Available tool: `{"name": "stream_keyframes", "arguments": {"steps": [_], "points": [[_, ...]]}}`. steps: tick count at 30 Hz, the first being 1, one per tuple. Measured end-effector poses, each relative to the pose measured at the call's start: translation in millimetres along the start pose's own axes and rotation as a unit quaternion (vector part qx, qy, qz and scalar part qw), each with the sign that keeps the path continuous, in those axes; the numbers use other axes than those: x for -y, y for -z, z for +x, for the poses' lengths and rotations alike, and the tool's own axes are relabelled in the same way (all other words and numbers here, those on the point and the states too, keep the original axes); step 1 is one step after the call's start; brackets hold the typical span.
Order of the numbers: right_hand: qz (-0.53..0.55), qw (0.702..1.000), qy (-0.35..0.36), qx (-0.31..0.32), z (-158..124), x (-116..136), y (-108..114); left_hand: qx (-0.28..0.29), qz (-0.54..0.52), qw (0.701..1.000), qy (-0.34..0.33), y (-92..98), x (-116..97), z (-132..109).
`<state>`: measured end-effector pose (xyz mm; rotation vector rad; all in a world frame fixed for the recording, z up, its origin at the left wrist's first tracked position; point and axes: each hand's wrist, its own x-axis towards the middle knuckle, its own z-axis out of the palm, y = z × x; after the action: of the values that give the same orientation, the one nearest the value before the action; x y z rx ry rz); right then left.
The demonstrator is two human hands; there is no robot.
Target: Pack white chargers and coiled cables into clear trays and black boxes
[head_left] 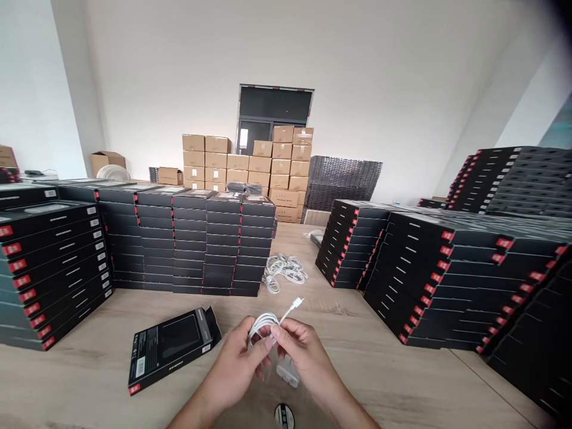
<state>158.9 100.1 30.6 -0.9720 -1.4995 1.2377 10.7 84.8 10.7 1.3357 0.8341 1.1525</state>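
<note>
Near: left hand (pixel 241 360), right hand (pixel 306 351), both grips closed on one coiled white cable (pixel 259 325), held just above tabletop (pixel 402 381); connector end sticks up to right. Judged light, limp, springy; best pinched across coil, not at connector. One white block (pixel 288 370) beneath hands. One flat box (pixel 172 345) at left. One cable pile (pixel 283 271) beyond. Both sides: box stacks (pixel 187 238), too many to count. Far wall: cartons (pixel 250 164).

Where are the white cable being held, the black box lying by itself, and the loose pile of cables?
white cable (pixel 260 324): head view, on the coiled loops.
black box (pixel 172 345): head view, middle of its top face.
pile of cables (pixel 284 271): head view, centre of the heap.
</note>
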Motion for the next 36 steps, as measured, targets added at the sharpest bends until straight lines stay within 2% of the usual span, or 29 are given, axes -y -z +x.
{"name": "stream_keyframes", "arguments": {"steps": [7,18,23,25,28,32,34,36], "points": [[0.056,0.995,0.022,-0.082,0.9,-0.9,0.7,0.015,-0.018,1.0,0.01,3.7,3.2,2.1],[0.108,0.984,0.029,-0.138,2.6,-6.6,-0.2,-0.006,-0.027,0.999,0.037,4.4,1.5,2.7],[0.046,0.994,0.027,-0.092,1.1,0.3,-1.0,0.002,0.045,0.999,0.014,7.1,-3.9,1.6],[0.021,0.996,0.031,-0.082,-0.1,1.5,-2.2,-0.016,0.101,0.995,-0.013,7.2,-5.2,0.6],[0.008,0.996,0.03,-0.081,-1.3,0.5,-4.1,-0.044,0.167,0.984,-0.037,7.1,-3.7,-1.4],[-0.003,0.996,0.012,-0.092,-0.1,-4.9,-1.2,-0.03,0.188,0.981,-0.022,6.9,1.3,-4.0],[-0.064,0.994,-0.012,-0.09,1.0,-7.3,3.7,-0.042,0.198,0.979,-0.027,6.4,2.5,-4.7],[-0.188,0.98,-0.019,-0.064,1.4,-7.2,9.1,-0.05,0.198,0.978,-0.038,5.3,2.3,-4.9]]}}
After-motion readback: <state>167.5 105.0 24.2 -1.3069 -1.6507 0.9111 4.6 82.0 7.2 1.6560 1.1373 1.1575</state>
